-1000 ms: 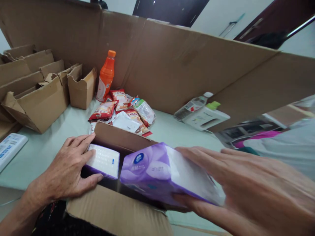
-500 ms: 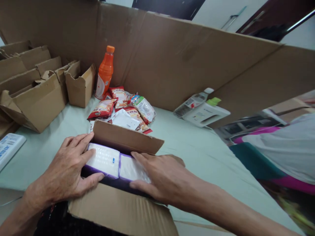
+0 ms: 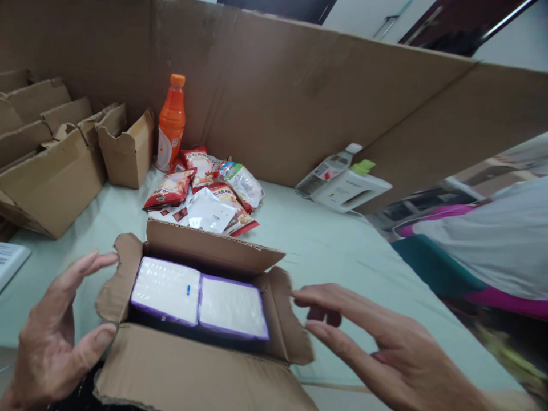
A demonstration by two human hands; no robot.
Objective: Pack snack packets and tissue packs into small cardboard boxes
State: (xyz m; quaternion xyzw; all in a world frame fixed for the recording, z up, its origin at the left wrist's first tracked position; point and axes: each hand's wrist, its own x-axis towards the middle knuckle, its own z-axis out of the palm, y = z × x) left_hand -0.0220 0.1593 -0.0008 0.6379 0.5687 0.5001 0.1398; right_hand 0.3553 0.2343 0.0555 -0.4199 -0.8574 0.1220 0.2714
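Note:
An opened cardboard box (image 3: 201, 377) stands at the near edge of the table, its flaps spread outward. Inside it lie two white packs side by side in purple-edged wrap, a left pack (image 3: 166, 288) with a small blue mark and a right pack (image 3: 233, 305); they look like tissue packs. My left hand (image 3: 60, 331) is by the left flap (image 3: 122, 274), thumb and fingers apart, holding nothing. On the other side my right hand (image 3: 377, 342) is at the right flap (image 3: 295, 319), fingers parted, its fingertips close to or touching the flap edge.
Behind the box lie several red snack bags (image 3: 171, 188) and a white packet (image 3: 209, 211). An orange drink bottle (image 3: 171, 125) stands beside cardboard boxes (image 3: 55, 177) at left. A clear bottle (image 3: 327, 168) and a white jug (image 3: 353, 188) lean against the cardboard wall (image 3: 299, 97).
Both hands have come off the white packs and moved outward to the box's side flaps. The packs now show fully inside the box. The view has shifted slightly.

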